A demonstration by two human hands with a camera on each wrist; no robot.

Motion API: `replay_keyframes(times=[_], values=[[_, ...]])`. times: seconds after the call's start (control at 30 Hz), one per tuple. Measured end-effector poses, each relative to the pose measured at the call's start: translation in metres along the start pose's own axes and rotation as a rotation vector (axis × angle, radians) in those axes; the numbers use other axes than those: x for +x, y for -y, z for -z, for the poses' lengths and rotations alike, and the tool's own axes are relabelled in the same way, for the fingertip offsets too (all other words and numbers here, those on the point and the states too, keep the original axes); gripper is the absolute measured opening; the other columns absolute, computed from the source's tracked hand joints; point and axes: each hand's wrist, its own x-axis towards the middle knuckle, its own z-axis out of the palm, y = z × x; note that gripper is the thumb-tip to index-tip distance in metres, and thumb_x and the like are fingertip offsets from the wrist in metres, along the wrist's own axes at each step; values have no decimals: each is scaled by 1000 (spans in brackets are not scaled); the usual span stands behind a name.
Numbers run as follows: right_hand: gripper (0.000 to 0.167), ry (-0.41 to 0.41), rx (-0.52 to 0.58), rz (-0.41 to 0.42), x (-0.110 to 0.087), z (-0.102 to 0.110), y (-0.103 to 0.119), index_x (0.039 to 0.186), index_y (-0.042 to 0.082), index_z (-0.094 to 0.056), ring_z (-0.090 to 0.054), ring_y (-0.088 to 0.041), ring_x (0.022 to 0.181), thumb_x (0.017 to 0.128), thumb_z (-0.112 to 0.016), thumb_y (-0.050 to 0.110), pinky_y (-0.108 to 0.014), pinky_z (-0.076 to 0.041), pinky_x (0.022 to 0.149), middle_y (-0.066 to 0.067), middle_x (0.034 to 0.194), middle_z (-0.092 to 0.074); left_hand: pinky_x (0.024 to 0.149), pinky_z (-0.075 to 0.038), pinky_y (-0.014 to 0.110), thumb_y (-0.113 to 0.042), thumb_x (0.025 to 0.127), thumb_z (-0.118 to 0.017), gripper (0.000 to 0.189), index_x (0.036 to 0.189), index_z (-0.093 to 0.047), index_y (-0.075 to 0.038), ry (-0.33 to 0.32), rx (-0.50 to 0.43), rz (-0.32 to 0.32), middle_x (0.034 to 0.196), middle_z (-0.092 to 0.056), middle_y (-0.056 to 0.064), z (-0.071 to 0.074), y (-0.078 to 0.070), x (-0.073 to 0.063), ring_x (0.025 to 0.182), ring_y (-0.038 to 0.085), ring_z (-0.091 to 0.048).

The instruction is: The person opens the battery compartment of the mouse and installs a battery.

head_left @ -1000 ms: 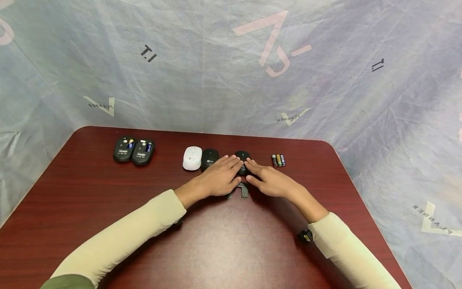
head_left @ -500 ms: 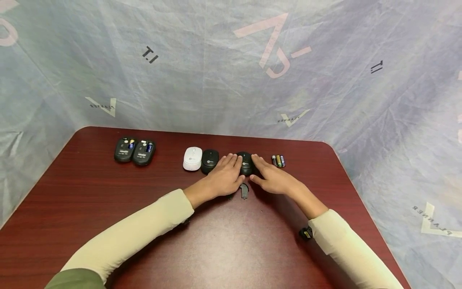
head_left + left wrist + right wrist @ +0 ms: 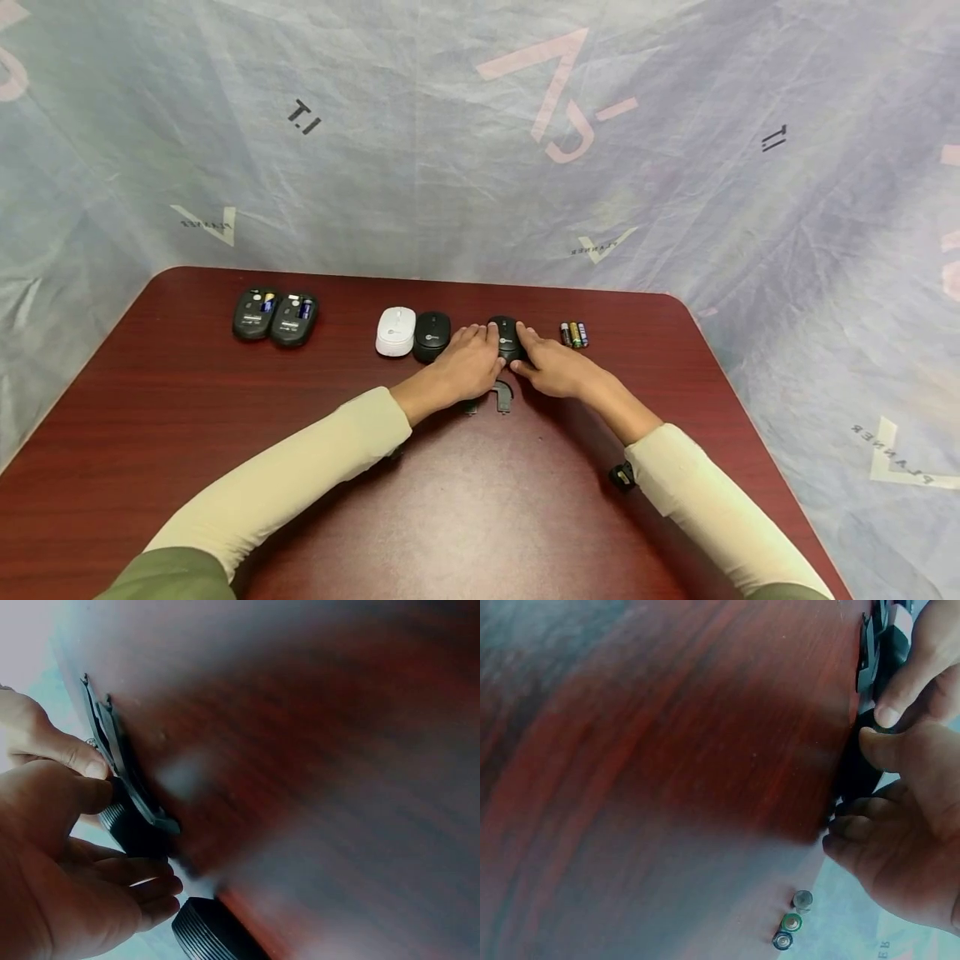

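Both hands hold a black computer mouse (image 3: 507, 338) from its two sides on the table. My left hand (image 3: 468, 365) has its fingers along the left side and its thumb at the near edge. My right hand (image 3: 557, 367) grips the right side, thumb also at the near edge, the two thumbs close together in the right wrist view. Just in front lie dark battery covers (image 3: 503, 397), partly hidden by the left hand. Left of that hand stand another black mouse (image 3: 431, 335) and a white mouse (image 3: 396, 331), side by side.
Two upturned black mice (image 3: 293, 320) with batteries showing in their bases lie at the far left. Several loose batteries (image 3: 574, 334) stand in a row right of the right hand. The table's (image 3: 450, 517) far edge runs close behind the mice, before a hanging printed sheet (image 3: 420, 167).
The hands, earlier lying close together over the mouse, have parted. The right hand has moved to the mouse's right side, and the mouse's top now shows between them.
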Motion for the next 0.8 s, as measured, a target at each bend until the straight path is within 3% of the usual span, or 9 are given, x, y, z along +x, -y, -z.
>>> replay_keyframes(times=[0.1, 0.37, 0.5, 0.7, 0.8], values=[[78, -42, 2, 30, -2, -1, 1, 176, -8, -20, -41, -48, 165, 120, -57, 31, -60, -40, 136, -38, 176, -34, 139, -34, 59, -31, 121, -50, 68, 169, -34, 14, -5, -45, -8, 171, -48, 34, 4, 1, -7, 164, 46, -44], [71, -172, -2, 90, -12, -2, 11, 173, -8, -33, -62, -45, 150, 118, -61, 28, -60, -54, 125, -33, 166, -54, 135, -35, 69, -38, 112, -67, 79, 167, -40, 12, -126, -223, -74, 164, -55, 34, -4, 23, -15, 155, 49, -51], [69, -218, 20, 117, -19, -1, 15, 172, -7, -37, -67, -44, 145, 118, -63, 28, -60, -57, 120, -32, 161, -60, 133, -39, 68, -42, 111, -69, 78, 167, -44, 7, -179, -213, -103, 159, -62, 29, -13, 35, -14, 149, 46, -55], [66, -272, 50, 161, -27, -1, 22, 169, -6, -44, -72, -42, 139, 117, -64, 30, -60, -61, 114, -30, 155, -67, 128, -44, 71, -33, 110, -74, 71, 164, -50, 7, -213, -213, -120, 152, -67, 28, 12, 24, -41, 145, 46, -60], [64, -266, 93, 158, -30, -2, 27, 168, -3, -47, -72, -38, 139, 118, -63, 34, -59, -61, 115, -27, 155, -68, 128, -45, 65, -32, 110, -75, 68, 163, -53, 5, -228, -203, -125, 149, -69, 26, 20, 24, -53, 141, 44, -62]])
